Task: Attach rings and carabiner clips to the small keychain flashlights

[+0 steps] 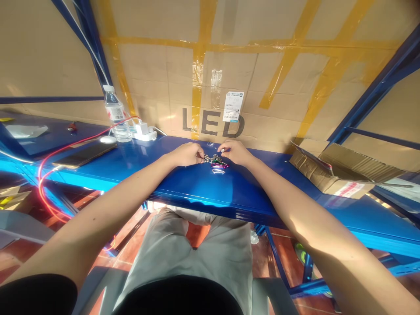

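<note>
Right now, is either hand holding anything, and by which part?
Right hand pinches a tiny silvery piece at the fingertips; which part is too small to tell. Left hand touches the clip pile; hold unclear.

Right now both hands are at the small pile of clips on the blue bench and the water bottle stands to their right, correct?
No: the head view shows the water bottle to their left, by the white charger. The left hand and right hand are indeed at the clips on the blue bench.
</note>
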Demonstrator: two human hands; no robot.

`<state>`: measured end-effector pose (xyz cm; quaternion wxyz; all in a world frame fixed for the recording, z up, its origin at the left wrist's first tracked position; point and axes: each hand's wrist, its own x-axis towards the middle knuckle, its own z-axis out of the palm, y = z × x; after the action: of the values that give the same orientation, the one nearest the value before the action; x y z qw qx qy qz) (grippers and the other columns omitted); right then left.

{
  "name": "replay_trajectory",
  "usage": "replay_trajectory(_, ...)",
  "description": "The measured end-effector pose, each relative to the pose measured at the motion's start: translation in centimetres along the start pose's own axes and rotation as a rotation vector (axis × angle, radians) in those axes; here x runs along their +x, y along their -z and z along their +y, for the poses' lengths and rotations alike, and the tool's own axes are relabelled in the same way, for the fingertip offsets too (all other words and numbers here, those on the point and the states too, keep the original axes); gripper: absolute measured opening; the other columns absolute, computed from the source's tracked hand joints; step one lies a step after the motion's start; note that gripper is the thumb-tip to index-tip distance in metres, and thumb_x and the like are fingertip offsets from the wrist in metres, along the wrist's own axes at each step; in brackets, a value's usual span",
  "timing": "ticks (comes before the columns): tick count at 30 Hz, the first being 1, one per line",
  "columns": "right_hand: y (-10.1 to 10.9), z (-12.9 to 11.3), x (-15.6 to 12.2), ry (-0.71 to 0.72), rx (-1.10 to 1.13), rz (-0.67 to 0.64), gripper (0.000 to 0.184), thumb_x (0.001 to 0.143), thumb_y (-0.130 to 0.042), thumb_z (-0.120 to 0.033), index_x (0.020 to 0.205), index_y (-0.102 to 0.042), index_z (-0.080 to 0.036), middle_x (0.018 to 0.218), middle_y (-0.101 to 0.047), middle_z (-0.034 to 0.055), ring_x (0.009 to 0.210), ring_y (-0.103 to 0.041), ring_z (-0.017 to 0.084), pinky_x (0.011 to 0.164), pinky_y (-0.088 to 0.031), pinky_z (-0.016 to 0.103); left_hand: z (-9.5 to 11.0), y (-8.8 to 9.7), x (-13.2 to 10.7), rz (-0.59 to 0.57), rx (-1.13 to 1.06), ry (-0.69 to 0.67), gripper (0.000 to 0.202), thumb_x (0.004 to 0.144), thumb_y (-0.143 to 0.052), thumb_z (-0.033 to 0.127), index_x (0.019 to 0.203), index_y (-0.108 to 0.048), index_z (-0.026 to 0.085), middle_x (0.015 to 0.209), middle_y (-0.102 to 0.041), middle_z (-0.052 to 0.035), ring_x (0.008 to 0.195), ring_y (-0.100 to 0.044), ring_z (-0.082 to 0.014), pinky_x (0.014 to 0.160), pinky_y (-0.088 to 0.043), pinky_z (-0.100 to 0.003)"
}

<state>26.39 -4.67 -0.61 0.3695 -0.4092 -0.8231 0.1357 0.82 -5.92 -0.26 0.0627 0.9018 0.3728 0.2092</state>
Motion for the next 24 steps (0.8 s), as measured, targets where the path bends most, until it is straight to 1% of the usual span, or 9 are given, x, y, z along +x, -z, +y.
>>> replay_trajectory(4, 0.13, -0.53, 0.03, 0.094, -0.082, -0.017, 0.02, 0.073, -0.066, -0.009, 0.08, -0.08, -0.023, 0.091, -0.073, 0.0055, 0.084, -0.065, 0.023, 0.085, -0.051, 0.04, -0.09, 0.04, 0.07, -0.011, 0.014, 0.013, 0.013, 0.08, -0.072, 0.031, 0.087, -0.08, 0.022, 0.098, -0.078, -0.0063, 0.084, -0.07, -0.0232, 0.079, -0.052, -0.036)
replay_trajectory(7, 0.15, -0.8, 0.11, 0.136, -0.103, -0.028, 0.021, 0.074, -0.066, -0.009, 0.082, -0.08, -0.022, 0.092, -0.073, 0.0063, 0.086, -0.065, 0.024, 0.086, -0.05, 0.041, 0.05, 0.11, -0.02, -0.007, 0.079, -0.044, 0.013, 0.082, -0.068, 0.029, 0.086, -0.079, 0.023, 0.096, -0.077, -0.006, 0.083, -0.068, -0.0224, 0.077, -0.05, -0.035)
replay_trajectory(11, -0.09, -0.88, 0.13, 0.108, -0.088, -0.036, 0.022, 0.072, -0.065, -0.008, 0.081, -0.079, -0.022, 0.088, -0.073, 0.0053, 0.084, -0.065, 0.024, 0.082, -0.051, 0.039, 0.36, 0.15, -0.25, -0.011, 0.199, -0.148, 0.017, 0.083, -0.06, 0.024, 0.076, -0.075, 0.021, 0.088, -0.073, -0.0064, 0.076, -0.064, -0.0202, 0.069, -0.045, -0.032)
replay_trajectory(13, -0.23, -0.76, 0.12, 0.085, -0.063, -0.036, 0.021, 0.072, -0.065, -0.009, 0.081, -0.079, -0.022, 0.087, -0.073, 0.0047, 0.082, -0.066, 0.023, 0.081, -0.051, 0.039, 0.37, 0.1, -0.32, -0.005, 0.195, -0.175, 0.016, 0.082, -0.06, 0.022, 0.073, -0.073, 0.021, 0.085, -0.071, -0.0063, 0.074, -0.062, -0.0195, 0.068, -0.045, -0.031)
replay_trajectory(18, -0.36, -0.48, 0.18, 0.038, 0.011, -0.039, 0.018, 0.071, -0.067, -0.011, 0.08, -0.078, -0.022, 0.086, -0.075, 0.004, 0.082, -0.067, 0.023, 0.082, -0.053, 0.039, -0.16, -0.07, -0.3, 0.018, 0.1, -0.165, 0.014, 0.081, -0.063, 0.023, 0.082, -0.076, 0.021, 0.092, -0.073, -0.0064, 0.078, -0.064, -0.0201, 0.073, -0.047, -0.032)
replay_trajectory(21, -0.35, -0.53, 0.21, 0.017, 0.036, -0.039, 0.018, 0.069, -0.068, -0.011, 0.079, -0.078, -0.022, 0.086, -0.076, 0.0044, 0.082, -0.067, 0.023, 0.082, -0.054, 0.04, -0.34, -0.05, -0.26, 0.008, 0.129, -0.158, 0.017, 0.083, -0.062, 0.022, 0.088, -0.078, 0.022, 0.097, -0.074, -0.0068, 0.084, -0.067, -0.021, 0.076, -0.048, -0.032)
replay_trajectory(24, -0.34, -0.68, 0.19, 0.001, 0.062, -0.047, 0.017, 0.068, -0.068, -0.011, 0.078, -0.077, -0.021, 0.085, -0.076, 0.0042, 0.082, -0.068, 0.023, 0.082, -0.054, 0.04, -0.19, 0.02, -0.27, -0.015, 0.18, -0.181, 0.021, 0.084, -0.059, 0.02, 0.09, -0.079, 0.022, 0.098, -0.075, -0.0069, 0.087, -0.067, -0.0213, 0.077, -0.048, -0.032)
